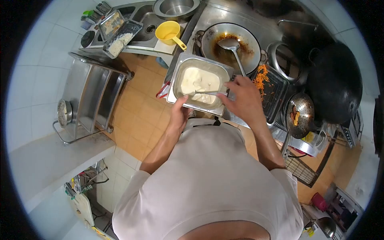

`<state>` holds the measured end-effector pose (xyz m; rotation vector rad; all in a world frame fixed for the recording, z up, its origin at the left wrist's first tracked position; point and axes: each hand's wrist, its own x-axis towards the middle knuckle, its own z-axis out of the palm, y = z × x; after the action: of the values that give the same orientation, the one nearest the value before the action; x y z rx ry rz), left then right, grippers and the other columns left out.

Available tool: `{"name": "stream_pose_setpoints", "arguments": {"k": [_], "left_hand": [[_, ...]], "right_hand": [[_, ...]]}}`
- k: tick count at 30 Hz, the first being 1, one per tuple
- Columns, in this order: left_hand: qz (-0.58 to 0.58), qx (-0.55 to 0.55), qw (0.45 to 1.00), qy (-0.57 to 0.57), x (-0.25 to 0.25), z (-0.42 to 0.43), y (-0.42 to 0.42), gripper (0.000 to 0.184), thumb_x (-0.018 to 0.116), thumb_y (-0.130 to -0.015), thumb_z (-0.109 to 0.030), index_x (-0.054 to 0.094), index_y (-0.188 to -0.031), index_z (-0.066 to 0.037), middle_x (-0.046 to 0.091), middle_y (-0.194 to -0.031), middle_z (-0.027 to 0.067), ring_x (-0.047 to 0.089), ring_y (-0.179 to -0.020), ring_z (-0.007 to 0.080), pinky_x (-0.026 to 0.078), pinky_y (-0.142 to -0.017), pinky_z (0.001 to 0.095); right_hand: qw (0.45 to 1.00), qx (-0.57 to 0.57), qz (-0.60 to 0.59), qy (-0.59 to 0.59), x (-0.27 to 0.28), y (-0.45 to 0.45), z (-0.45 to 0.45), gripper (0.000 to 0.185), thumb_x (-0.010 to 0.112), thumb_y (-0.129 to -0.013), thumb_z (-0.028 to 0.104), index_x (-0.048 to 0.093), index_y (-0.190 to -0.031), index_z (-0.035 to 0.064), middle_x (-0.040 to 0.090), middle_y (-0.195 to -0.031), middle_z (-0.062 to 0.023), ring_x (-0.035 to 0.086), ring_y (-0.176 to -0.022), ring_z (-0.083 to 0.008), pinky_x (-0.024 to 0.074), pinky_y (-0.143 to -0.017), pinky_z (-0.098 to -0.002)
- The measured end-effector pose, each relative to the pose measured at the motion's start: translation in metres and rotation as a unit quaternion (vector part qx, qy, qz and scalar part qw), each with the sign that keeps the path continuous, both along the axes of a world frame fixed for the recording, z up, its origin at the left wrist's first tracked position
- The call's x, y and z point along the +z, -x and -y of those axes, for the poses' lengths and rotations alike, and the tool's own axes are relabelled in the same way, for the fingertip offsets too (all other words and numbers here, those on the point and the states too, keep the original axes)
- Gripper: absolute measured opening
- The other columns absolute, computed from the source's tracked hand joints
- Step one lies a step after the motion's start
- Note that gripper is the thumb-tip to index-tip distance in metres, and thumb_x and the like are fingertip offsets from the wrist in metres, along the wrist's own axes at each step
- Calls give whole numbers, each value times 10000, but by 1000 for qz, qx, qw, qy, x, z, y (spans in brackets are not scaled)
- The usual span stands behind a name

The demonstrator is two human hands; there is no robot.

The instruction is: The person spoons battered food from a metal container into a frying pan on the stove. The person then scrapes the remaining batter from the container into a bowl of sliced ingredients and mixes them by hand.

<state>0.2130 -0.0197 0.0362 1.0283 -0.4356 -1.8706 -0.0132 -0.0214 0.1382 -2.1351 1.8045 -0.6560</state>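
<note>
A rectangular stainless steel food pan [175, 77] holds a thick, creamy white mixture [194, 79]. My left hand [179, 114] grips the pan by its near left corner, the thumb over the rim. In my right hand [247, 100] is the handle of a metal spoon [210, 93], whose bowl end dips into the mixture. The pan is held in front of my body, close to the stove edge. Just beyond it, a large pale wok [208, 42] with brown residue has a metal spatula [230, 45] resting in it.
A dark tray [278, 88] with shredded orange pieces [261, 82] lies to the right, beside a perforated strainer [302, 120] and a big black wok [335, 82]. At the upper left are a yellow dipper [168, 31] and a sink [146, 18]. A metal trolley [94, 96] stands left.
</note>
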Motion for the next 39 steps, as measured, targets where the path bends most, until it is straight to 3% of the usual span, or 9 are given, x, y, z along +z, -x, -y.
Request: {"name": "stream_pose_setpoints", "arguments": {"k": [1, 4, 7, 10, 13, 16, 19, 25, 39], "left_hand": [[2, 0, 1000, 3, 3, -1, 3, 497, 614, -905, -317, 526, -1284, -7, 604, -1238, 101, 572, -1157, 214, 433, -1004, 381], [7, -15, 1000, 20, -1, 2, 0, 551, 610, -922, -332, 480, -1350, -9, 593, -1275, 115, 587, -1165, 230, 482, -978, 403], [10, 6, 999, 33, 1, 0, 2, 587, 613, -922, -332, 443, -1392, -25, 580, -1298, 121, 585, -1184, 242, 511, -959, 432], [9, 3, 999, 35, 1, -2, -2, 616, 615, -922, -340, 416, -1419, -36, 563, -1326, 125, 581, -1200, 247, 533, -934, 441], [10, -1, 999, 34, 1, -1, -4, 628, 616, -923, -351, 410, -1424, -32, 556, -1339, 126, 588, -1191, 245, 547, -910, 426], [15, 9, 999, 38, 8, 0, -3, 623, 616, -926, -358, 420, -1415, -27, 566, -1328, 122, 597, -1178, 238, 553, -902, 415], [16, 12, 999, 35, 9, 0, -5, 610, 616, -928, -365, 437, -1403, -27, 578, -1312, 115, 603, -1168, 231, 551, -907, 410], [5, 13, 999, 38, 5, 2, -8, 603, 620, -929, -372, 446, -1395, -31, 585, -1292, 113, 607, -1159, 228, 550, -911, 410], [19, 10, 998, 52, 14, 5, -9, 652, 616, -926, -383, 392, -1434, -42, 554, -1327, 128, 596, -1178, 248, 558, -899, 442]], "right_hand": [[998, 27, -59, 0, 2, -6, 3, 236, 761, -785, 244, 708, -878, 34, 610, -867, -149, 609, -888, -321, 492, -788, -436], [994, 64, -90, 20, -13, -13, 11, 213, 737, -796, 251, 698, -844, 47, 596, -819, -132, 599, -891, -314, 490, -801, -436], [999, 20, -27, 21, -6, -14, 17, 144, 716, -826, 193, 706, -864, 54, 628, -825, -130, 627, -832, -319, 507, -746, -419], [988, 59, 141, -11, 2, -5, 23, 104, 698, -850, 137, 710, -904, 49, 674, -833, -137, 649, -730, -316, 518, -663, -398], [970, 100, 218, 25, 4, -9, 23, 85, 698, -871, 58, 721, -951, 43, 685, -793, -116, 608, -547, -202, 471, -521, -303], [975, 108, 191, 46, -1, -12, 20, 98, 674, -875, 65, 722, -959, 45, 705, -868, -145, 681, -729, -305, 533, -650, -374], [970, 137, 168, 114, -15, -7, 23, 97, 671, -878, 51, 717, -959, 25, 707, -870, -146, 691, -752, -301, 541, -671, -369], [972, 78, 214, 57, -8, -9, 15, 96, 664, -875, 39, 707, -951, -3, 706, -868, -146, 690, -753, -305, 552, -693, -381], [974, 98, 151, 134, -6, -10, 23, 83, 651, -881, 51, 700, -928, 4, 695, -817, -142, 677, -737, -331, 540, -689, -394]]}}
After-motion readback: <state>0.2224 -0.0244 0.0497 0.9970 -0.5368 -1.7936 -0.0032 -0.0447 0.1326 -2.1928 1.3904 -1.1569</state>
